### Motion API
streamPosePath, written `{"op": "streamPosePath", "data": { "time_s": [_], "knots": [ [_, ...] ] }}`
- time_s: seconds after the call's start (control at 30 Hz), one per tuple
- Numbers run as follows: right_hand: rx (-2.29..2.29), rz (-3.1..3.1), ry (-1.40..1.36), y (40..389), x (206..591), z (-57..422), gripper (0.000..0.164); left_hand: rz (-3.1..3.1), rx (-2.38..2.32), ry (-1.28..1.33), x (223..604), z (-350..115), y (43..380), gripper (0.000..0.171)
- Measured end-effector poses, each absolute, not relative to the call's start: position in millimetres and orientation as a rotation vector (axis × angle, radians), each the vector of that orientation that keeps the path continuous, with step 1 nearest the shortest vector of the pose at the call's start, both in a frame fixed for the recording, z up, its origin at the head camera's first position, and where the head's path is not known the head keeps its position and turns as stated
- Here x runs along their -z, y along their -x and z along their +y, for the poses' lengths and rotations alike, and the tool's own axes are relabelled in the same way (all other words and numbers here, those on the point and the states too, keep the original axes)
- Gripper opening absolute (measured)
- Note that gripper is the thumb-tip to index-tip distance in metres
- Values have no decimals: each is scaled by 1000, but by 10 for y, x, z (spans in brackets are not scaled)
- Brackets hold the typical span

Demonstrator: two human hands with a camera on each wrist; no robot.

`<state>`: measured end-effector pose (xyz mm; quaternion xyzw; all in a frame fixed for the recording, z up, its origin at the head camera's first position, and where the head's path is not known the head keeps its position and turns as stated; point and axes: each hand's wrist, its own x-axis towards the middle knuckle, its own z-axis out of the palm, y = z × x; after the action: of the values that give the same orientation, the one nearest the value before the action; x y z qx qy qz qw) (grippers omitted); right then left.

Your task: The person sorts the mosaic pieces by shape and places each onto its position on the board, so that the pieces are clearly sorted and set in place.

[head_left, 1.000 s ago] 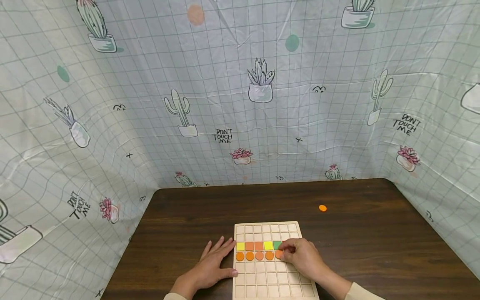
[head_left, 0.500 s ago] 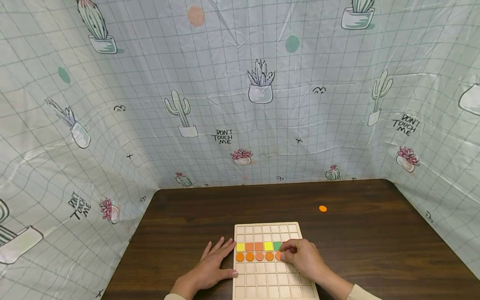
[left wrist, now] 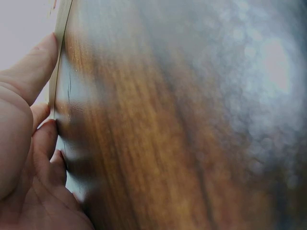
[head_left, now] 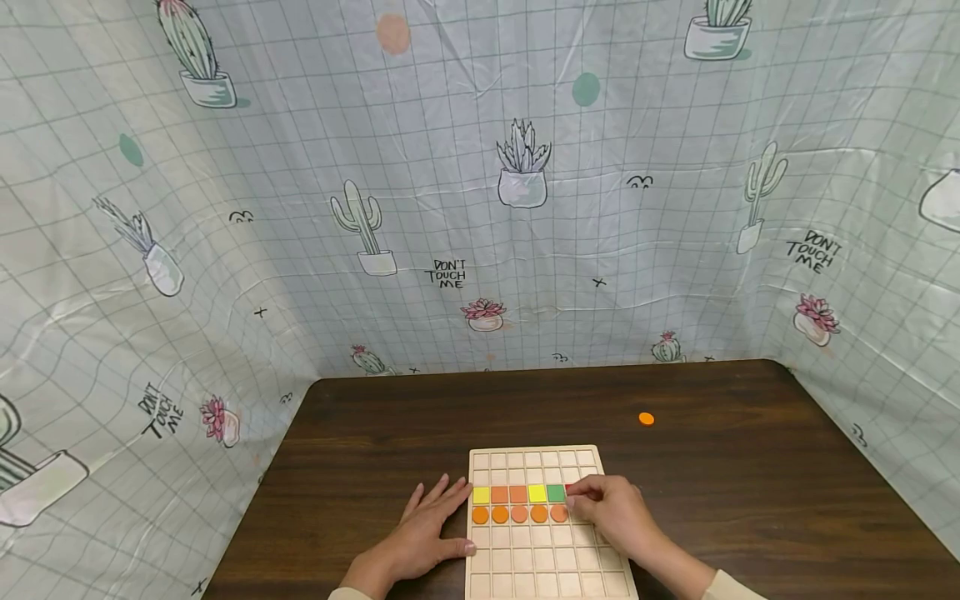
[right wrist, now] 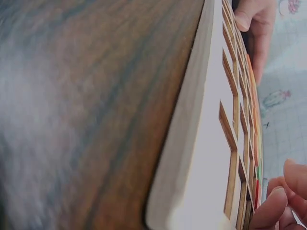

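Note:
A pale wooden grid board (head_left: 522, 559) lies on the table with one row of square tiles, among them a green tile (head_left: 556, 493) and a yellow tile (head_left: 537, 493). Below them runs a row of orange and salmon discs. My left hand (head_left: 417, 537) is spread flat, its fingers and thumb touching the board's left edge. Just right of the last salmon disc (head_left: 558, 513), my right hand (head_left: 617, 510) hovers with loosely curled fingers. No disc shows between its fingertips in the right wrist view. These fingers partly cover a red tile (head_left: 568, 489).
One loose orange disc (head_left: 647, 418) lies on the dark wooden table (head_left: 390, 433), beyond the board to the right. A cactus-print curtain (head_left: 570, 233) surrounds the table's back and sides.
My right hand has let go of the last salmon disc and drawn slightly to the right. The disc stays in its cell. The left hand has stayed at the board's edge.

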<state>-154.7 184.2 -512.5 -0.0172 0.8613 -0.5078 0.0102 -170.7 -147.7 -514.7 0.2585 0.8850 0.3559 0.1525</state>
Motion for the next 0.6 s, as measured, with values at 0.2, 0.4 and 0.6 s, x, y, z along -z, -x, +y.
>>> {"op": "streamPosePath", "data": {
  "time_s": [0.2, 0.4, 0.6],
  "knots": [
    [1600, 2651, -6, 1578, 5101, 1896, 6, 2552, -988, -715, 5119, -1464, 1701, 89],
    [1594, 2688, -45, 1610, 5055, 1980, 6, 2551, -956, -689, 5099, -1454, 1700, 88],
    [1599, 2700, -35, 1676, 5031, 2087, 11, 2539, -1011, -744, 5193, -1490, 1735, 91]
  ]
}}
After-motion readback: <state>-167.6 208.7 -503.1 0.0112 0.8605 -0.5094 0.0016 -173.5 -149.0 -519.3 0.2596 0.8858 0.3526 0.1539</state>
